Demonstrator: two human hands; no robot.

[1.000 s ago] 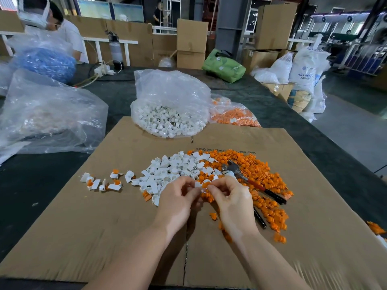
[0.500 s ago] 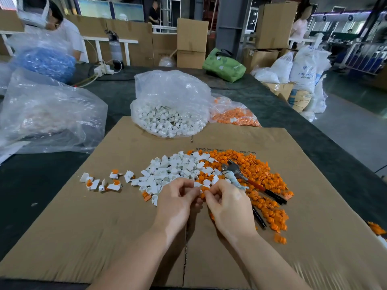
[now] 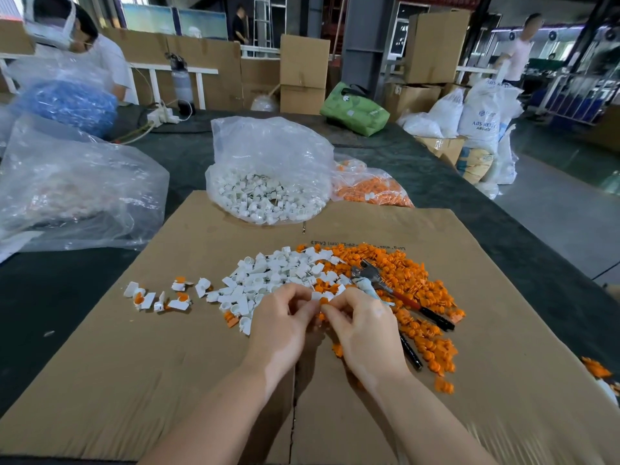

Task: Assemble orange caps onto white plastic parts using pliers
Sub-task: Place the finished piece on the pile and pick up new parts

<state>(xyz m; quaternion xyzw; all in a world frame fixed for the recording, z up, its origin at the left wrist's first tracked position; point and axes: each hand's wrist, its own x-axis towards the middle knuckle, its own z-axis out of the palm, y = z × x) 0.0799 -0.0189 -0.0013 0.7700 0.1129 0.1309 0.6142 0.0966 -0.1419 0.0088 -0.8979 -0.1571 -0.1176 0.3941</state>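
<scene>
- A cardboard sheet (image 3: 174, 380) is covering the dark tabletop (image 3: 50, 297) in a warehouse.
- The left hand (image 3: 280, 325) and right hand (image 3: 364, 325) are pinching an orange cap (image 3: 323, 300) and white part (image 3: 316, 294) together.
- The pliers (image 3: 399, 293) are lying just beyond the right hand.

A green bag (image 3: 354, 109) sits at the far edge of the dark bench (image 3: 60, 290), with cardboard boxes (image 3: 303, 73) behind it, white sacks (image 3: 483, 115) to the right, and a power strip (image 3: 164, 116) near a bag of blue parts (image 3: 65, 105)
</scene>
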